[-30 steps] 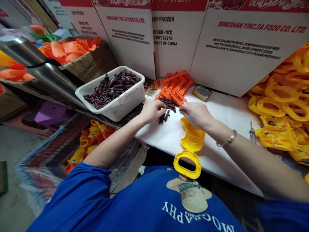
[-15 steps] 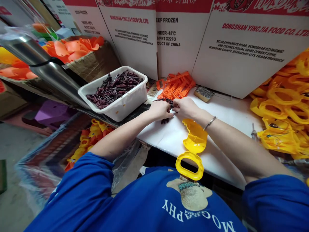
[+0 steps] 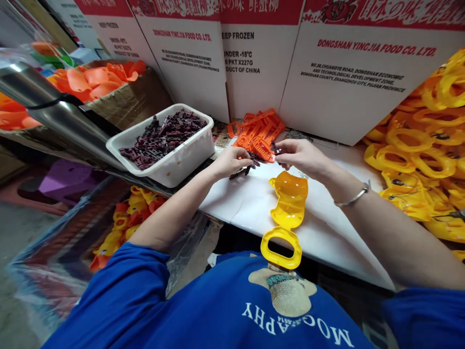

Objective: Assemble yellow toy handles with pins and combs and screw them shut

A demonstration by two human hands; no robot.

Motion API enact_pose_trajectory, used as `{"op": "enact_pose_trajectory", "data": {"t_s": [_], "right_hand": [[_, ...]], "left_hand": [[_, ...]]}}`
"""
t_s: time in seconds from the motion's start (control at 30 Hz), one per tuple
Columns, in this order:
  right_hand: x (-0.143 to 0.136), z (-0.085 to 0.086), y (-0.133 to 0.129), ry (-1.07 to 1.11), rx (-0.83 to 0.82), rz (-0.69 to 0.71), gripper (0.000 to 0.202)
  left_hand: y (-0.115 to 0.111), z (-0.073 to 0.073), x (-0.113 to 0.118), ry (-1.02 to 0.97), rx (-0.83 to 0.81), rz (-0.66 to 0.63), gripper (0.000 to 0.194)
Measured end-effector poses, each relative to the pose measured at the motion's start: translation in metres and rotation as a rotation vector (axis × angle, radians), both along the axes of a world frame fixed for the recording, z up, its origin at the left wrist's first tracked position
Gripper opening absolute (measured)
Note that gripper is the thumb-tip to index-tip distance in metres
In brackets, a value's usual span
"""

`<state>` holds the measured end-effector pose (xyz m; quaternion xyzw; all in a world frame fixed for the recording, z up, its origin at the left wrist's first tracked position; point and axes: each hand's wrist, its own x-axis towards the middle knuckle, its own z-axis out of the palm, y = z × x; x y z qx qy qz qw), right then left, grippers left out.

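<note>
My left hand [image 3: 233, 162] is curled over a few loose dark purple plastic pieces [image 3: 248, 169] on the white tabletop; what its closed fingertips hold, if anything, I cannot make out. To its right, my right hand [image 3: 300, 154] pinches a small dark plastic piece [image 3: 277, 150] at the fingertips. Between and behind both hands lies a pile of flat orange plastic parts [image 3: 257, 130]. Nearer my body, a hollow yellow plastic shell with a ring-shaped handle [image 3: 288, 203] rests open side up, its handle reaching past the table edge.
On the left stands a white tub [image 3: 174, 167] filled with dark purple pieces. Printed cartons [image 3: 261, 58] wall off the back. Yellow ring-handled parts [image 3: 417, 145] are heaped at right. A steel post [image 3: 72, 126] and a lined crate [image 3: 72, 242] with yellow and orange toys are at left.
My hands were close together over the dark pieces and are now apart. The right hand has moved right and up with a small dark piece. The camera view has shifted slightly.
</note>
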<state>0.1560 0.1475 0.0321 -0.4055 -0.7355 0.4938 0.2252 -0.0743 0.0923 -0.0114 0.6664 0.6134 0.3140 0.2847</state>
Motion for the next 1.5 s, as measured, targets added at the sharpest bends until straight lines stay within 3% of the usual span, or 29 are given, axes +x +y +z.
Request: {"op": "enact_pose_trajectory", "data": {"t_s": [0.07,0.27,0.5,0.7,0.8,0.9,1.0,1.23,1.5], "right_hand": [[0.020,0.003,-0.006,0.169,-0.116,-0.057,0.020],[0.059,-0.005,-0.027,0.334,-0.202,-0.205,0.034],[0.071,-0.024,-0.040,0.441,-0.293,-0.266,0.049],[0.077,-0.028,-0.041,0.408,-0.340,-0.303,0.049],[0.082,-0.029,-0.039,0.405,-0.306,-0.337,0.042],[0.088,-0.029,-0.040,0.430,-0.364,-0.279,0.045],[0.093,-0.031,-0.043,0.433,-0.393,-0.250,0.055],[0.095,-0.042,-0.045,0.298,-0.190,-0.333,0.056],[0.099,-0.057,-0.046,0.353,-0.243,-0.360,0.060]], "left_hand": [[-0.002,-0.001,0.004,-0.124,-0.025,-0.033,0.018],[-0.010,-0.004,0.028,-0.824,-0.274,-0.122,0.036],[-0.017,-0.001,0.058,-0.966,-0.361,-0.158,0.036],[-0.027,-0.007,0.075,-0.705,-0.153,-0.197,0.027],[-0.033,-0.014,0.084,-0.352,0.116,-0.238,0.027],[-0.037,-0.019,0.093,0.117,0.391,-0.286,0.024],[-0.039,-0.026,0.101,0.428,0.528,-0.358,0.028],[-0.054,-0.040,0.112,0.418,0.530,-0.609,0.028],[-0.080,-0.037,0.122,0.536,0.516,-0.490,0.025]]}}
